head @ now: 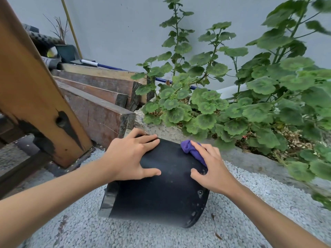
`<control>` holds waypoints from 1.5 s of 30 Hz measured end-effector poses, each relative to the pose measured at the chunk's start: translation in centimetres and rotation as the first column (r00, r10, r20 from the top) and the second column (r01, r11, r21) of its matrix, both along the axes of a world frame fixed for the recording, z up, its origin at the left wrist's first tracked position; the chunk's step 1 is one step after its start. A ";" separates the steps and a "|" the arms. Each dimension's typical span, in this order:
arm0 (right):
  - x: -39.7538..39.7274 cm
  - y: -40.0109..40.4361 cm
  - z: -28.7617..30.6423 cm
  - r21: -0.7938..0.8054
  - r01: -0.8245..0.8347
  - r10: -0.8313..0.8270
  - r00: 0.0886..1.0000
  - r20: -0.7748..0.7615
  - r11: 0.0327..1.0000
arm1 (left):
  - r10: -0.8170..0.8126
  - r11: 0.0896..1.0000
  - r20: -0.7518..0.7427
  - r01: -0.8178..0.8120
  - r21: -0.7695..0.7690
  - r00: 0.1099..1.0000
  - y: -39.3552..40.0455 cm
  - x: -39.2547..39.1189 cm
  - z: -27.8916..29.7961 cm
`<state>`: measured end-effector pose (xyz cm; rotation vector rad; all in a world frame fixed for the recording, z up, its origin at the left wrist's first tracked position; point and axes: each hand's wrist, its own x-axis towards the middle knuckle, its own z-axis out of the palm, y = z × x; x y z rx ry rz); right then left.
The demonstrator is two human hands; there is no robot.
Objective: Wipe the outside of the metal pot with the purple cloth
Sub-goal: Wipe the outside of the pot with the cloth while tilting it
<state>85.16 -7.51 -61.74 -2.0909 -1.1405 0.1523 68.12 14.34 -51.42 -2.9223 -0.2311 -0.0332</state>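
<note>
- One dark pot (161,190), lying on its side.
- One purple cloth (192,151).
- Two hands: left hand (132,156), right hand (210,169).
- Four wooden planks (100,97) stacked edgewise.
- One slanted wooden beam (32,90).

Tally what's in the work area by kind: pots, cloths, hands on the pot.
Metal pot, lying on its side: 1
Purple cloth, bunched under the right hand: 1
Hands on the pot, left hand flat, right hand on the cloth: 2
Total: 4
</note>
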 end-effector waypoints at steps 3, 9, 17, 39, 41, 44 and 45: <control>0.2 -0.1 -0.4 0.002 -0.003 0.003 1.000 0.015 1.000 | -0.059 0.998 -0.103 0.063 0.031 0.993 0.1 -1.1 -0.3; 0.3 0.3 -0.2 -0.019 -0.024 0.025 0.998 0.055 1.000 | -0.038 0.996 -0.199 0.053 0.072 0.979 -0.9 -0.8 -0.5; -3.6 -0.8 -2.4 -0.045 0.062 -0.050 0.972 0.232 0.997 | 0.036 0.995 -0.202 -0.017 0.094 0.979 -0.5 0.2 -0.3; -10.4 -2.9 -8.7 0.170 0.110 -0.153 0.951 0.270 0.979 | 0.058 0.968 0.182 -0.011 -0.249 0.982 1.3 -3.4 -2.1; -10.2 -3.0 -8.6 0.183 0.110 -0.154 0.957 0.247 0.977 | 0.168 0.933 0.355 -0.032 -0.357 0.920 0.8 -3.5 -2.7; -10.1 -2.9 -8.5 0.185 0.118 -0.154 0.969 0.194 0.976 | 0.610 0.700 0.394 -0.235 -0.674 0.688 0.4 -2.7 -2.8; -10.1 -2.9 -8.6 0.185 0.123 -0.156 0.972 0.175 0.975 | 0.721 0.576 0.310 -0.287 -0.765 0.620 0.4 -2.5 -2.6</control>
